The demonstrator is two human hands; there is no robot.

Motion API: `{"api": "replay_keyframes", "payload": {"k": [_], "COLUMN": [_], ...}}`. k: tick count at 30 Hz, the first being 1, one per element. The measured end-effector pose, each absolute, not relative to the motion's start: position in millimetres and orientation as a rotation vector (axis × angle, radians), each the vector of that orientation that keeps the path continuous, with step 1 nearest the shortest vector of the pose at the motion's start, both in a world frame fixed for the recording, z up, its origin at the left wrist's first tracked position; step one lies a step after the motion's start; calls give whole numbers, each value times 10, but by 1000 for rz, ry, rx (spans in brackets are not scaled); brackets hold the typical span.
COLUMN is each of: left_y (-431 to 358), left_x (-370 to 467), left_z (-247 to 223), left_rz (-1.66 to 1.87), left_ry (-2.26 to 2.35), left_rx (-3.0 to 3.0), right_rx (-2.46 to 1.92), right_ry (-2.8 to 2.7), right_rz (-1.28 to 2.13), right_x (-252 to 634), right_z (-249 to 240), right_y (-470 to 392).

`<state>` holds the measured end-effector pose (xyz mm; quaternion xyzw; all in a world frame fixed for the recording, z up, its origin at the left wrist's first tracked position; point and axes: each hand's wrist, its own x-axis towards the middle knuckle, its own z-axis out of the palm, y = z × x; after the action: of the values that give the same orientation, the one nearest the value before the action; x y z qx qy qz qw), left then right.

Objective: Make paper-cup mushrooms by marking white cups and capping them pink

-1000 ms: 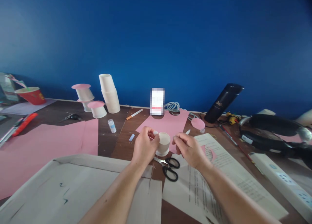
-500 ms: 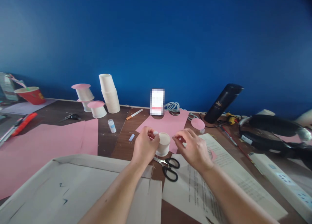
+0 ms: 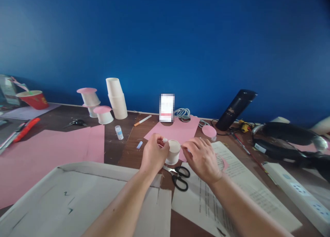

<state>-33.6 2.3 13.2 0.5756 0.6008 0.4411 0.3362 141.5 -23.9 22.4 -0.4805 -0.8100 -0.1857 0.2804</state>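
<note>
Cup [image 3: 172,156] inverted, lower ctr of frame, btwn L hand [image 3: 154,153] and R hand [image 3: 203,158], fingers curled, grip unclear both.

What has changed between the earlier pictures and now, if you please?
The right hand has turned, showing more of its back, and edged slightly left toward the white cup. No grasp or release is visible. The left hand, beside the cup, and the scissors stayed put.

White cup [image 3: 173,158], black-handled scissors [image 3: 176,171], pink paper [image 3: 176,129], plain blue wall [image 3: 165,44]
</note>
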Motion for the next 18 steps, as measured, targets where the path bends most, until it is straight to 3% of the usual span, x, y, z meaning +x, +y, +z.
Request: {"api": "replay_keyframes", "payload": {"k": [18], "left_y": [15], "left_x": [-355], "left_z": [121], "left_rz": [1165], "left_ry": [1539], "left_rx": [1533], "right_rx": [-1289], "right_ry": [-2132], "right_rz": [-522], "right_x": [1397], "right_z": [219], "right_y": [-247]}}
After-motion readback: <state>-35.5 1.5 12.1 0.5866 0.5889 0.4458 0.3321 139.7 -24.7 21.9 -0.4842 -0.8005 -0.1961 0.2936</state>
